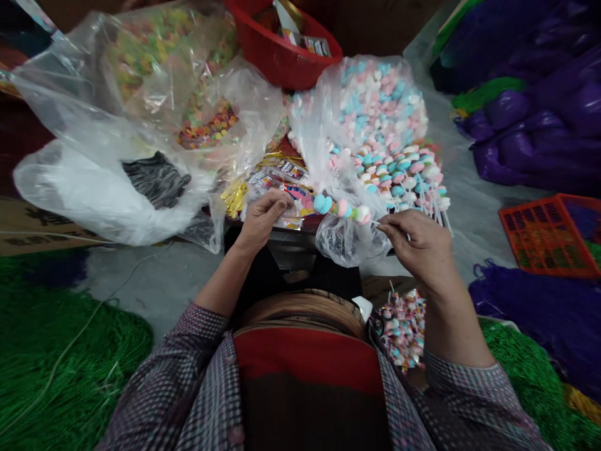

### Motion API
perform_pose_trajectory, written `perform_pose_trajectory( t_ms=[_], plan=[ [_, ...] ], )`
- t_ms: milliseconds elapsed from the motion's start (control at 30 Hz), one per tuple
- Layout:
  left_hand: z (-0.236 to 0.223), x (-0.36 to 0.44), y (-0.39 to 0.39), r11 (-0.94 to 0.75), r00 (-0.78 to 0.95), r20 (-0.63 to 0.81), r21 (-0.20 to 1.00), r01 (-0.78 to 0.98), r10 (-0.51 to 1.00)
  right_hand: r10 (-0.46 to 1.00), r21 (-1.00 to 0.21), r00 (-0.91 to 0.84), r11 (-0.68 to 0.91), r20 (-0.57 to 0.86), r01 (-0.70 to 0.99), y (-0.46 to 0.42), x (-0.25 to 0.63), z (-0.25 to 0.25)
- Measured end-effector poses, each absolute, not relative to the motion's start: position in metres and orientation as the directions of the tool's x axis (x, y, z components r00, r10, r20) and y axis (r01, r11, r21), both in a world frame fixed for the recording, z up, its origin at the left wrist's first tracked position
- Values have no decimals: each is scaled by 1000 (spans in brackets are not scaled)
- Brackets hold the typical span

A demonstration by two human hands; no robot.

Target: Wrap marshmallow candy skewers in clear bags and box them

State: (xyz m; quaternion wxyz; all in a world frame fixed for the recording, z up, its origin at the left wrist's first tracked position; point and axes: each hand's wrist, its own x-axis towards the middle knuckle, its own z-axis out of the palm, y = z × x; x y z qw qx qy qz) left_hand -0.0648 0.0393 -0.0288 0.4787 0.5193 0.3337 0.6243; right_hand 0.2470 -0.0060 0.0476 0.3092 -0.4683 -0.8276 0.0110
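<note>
My right hand [420, 247] pinches the thin white stick of a candy skewer [342, 208] whose blue, pink and white pieces point left. My left hand [263, 216] is closed in a pinch near the skewer's tip, over some printed wrappers [282, 178]; what it holds is too small to make out. Just beyond, a clear bag [375, 100] is full of pastel candies, with several finished skewers [408, 178] lying at its mouth. A small clear plastic bag [345, 241] hangs under the skewer.
A big clear bag of multicoloured candy [154, 69] sits at the left, a white bag [84, 194] below it. A red basket [286, 50] stands behind. More candy skewers [404, 326] lie by my right elbow. Green strands [61, 363], purple bundles [539, 119] and an orange crate [549, 235] surround me.
</note>
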Motion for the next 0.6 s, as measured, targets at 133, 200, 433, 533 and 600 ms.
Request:
perform_pose_trajectory(
  t_ms=[133, 200, 433, 533, 600],
  plan=[
    [-27, -71, 44, -412, 67, 415, 910, -57, 907, 745, -216, -405, 581, 531, 785, -6, 255, 47],
    [-27, -74, 47, -487, 104, 481, 873, 34, 870, 750, -238, -398, 581, 528, 778, -7, 256, 49],
    [-23, -67, 46, -612, 188, 582, 759, 223, 791, 826, -436, -281, 510, 489, 741, -13, 247, 47],
    [-16, -63, 41, -543, 201, 507, 811, 217, 838, 846, -440, -280, 486, 453, 755, -15, 246, 36],
    [-10, -62, 38, -461, 201, 427, 869, 181, 882, 861, -453, -264, 462, 434, 763, -15, 247, 30]
  ],
)
